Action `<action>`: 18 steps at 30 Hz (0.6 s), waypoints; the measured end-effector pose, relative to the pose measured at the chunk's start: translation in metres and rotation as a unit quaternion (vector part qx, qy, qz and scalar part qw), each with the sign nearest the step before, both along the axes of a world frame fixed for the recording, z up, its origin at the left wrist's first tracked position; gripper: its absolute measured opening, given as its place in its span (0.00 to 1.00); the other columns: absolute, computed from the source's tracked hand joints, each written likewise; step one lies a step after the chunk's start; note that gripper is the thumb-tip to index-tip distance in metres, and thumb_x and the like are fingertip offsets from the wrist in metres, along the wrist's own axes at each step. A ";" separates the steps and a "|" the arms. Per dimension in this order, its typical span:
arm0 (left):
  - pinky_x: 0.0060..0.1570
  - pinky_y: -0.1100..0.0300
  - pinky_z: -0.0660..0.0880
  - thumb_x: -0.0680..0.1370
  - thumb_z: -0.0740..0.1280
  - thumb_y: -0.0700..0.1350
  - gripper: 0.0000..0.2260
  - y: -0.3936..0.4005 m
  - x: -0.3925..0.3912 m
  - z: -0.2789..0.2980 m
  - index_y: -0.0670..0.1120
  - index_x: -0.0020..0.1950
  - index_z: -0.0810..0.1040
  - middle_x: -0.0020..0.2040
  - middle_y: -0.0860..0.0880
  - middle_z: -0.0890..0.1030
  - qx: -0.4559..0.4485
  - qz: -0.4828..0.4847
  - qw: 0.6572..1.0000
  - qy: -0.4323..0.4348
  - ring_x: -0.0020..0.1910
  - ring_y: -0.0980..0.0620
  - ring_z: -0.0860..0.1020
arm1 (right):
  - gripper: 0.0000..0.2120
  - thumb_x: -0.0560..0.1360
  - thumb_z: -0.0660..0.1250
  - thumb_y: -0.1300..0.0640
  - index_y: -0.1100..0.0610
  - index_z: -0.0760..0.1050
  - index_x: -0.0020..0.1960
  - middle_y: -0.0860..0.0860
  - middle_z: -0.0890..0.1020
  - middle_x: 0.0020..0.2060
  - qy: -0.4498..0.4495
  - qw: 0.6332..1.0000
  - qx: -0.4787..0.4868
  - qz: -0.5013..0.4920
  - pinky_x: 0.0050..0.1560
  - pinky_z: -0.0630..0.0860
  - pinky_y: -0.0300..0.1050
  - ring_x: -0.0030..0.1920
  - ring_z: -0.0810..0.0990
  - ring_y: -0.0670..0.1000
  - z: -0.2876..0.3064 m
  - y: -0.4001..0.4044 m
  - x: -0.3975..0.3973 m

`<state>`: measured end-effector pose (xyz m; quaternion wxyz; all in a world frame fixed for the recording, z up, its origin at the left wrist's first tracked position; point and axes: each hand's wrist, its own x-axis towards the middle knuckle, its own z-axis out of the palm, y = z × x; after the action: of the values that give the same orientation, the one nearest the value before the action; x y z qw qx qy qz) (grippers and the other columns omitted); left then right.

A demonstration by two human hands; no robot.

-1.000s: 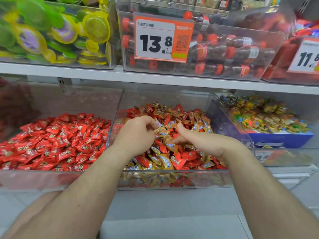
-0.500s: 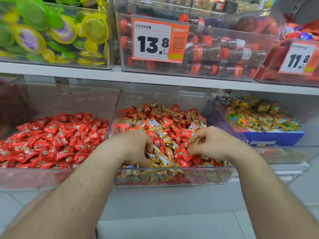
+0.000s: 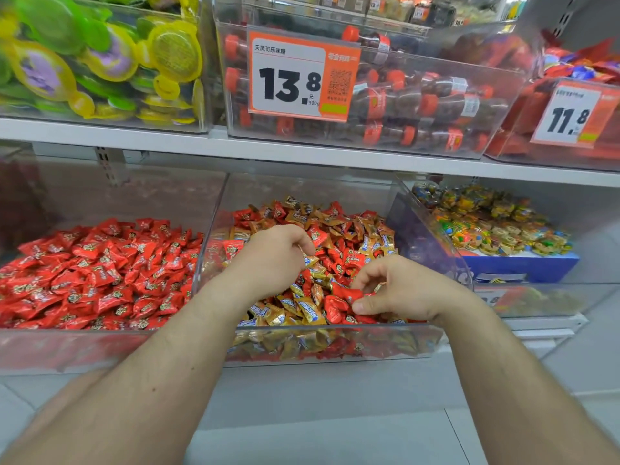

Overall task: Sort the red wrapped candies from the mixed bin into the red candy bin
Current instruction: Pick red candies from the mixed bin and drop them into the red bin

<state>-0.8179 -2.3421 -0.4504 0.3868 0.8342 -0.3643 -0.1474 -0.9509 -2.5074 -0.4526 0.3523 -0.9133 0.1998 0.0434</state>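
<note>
The clear mixed bin (image 3: 335, 347) in the middle of the lower shelf holds red and gold wrapped candies. To its left stands the red candy bin (image 3: 67, 350), filled with red candies (image 3: 100, 276). My left hand (image 3: 271, 260) is inside the mixed bin with its fingers curled down into the pile; whatever it holds is hidden. Near the bin's front, my right hand (image 3: 399, 290) pinches a red wrapped candy (image 3: 352, 293) between thumb and fingers.
A bin of colourful candies (image 3: 486, 223) on a blue box (image 3: 523, 266) sits to the right. The shelf above (image 3: 302, 152) carries bins of cola-bottle sweets (image 3: 419, 102) with a 13.8 price tag (image 3: 302, 78), and green and yellow sweets (image 3: 100, 62).
My right hand has drawn back toward the bin's front and closed on a red candy. My left hand stays curled in the pile, shifting slightly.
</note>
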 end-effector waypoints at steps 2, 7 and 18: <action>0.29 0.65 0.69 0.79 0.59 0.42 0.10 -0.010 -0.007 0.000 0.53 0.47 0.79 0.37 0.57 0.78 0.021 -0.038 0.998 -0.052 0.30 0.56 0.73 | 0.06 0.71 0.76 0.62 0.57 0.80 0.45 0.53 0.81 0.37 -0.022 0.999 0.040 -0.024 0.34 0.77 0.41 0.31 0.79 0.45 0.000 -0.005 -0.005; 0.45 0.58 0.74 0.71 0.72 0.61 0.14 -0.025 -0.019 -0.007 0.56 0.51 0.81 0.43 0.59 0.74 0.150 -0.187 0.960 -0.144 0.46 0.55 0.75 | 0.04 0.74 0.72 0.65 0.62 0.77 0.46 0.53 0.82 0.34 -0.073 0.985 0.113 -0.104 0.33 0.74 0.41 0.31 0.78 0.48 0.005 -0.020 -0.022; 0.49 0.54 0.76 0.72 0.74 0.57 0.12 -0.026 -0.017 -0.016 0.51 0.44 0.77 0.47 0.53 0.74 0.173 -0.124 0.962 -0.173 0.50 0.51 0.73 | 0.14 0.63 0.55 0.57 0.61 0.74 0.43 0.63 0.82 0.45 -0.222 0.689 0.652 -0.227 0.27 0.79 0.44 0.36 0.82 0.60 0.011 -0.013 -0.016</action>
<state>-0.8353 -2.3683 -0.4662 0.1468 0.8494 -0.4952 -0.1083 -0.9673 -2.5203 -0.4413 0.8920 -0.3640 0.2381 -0.1229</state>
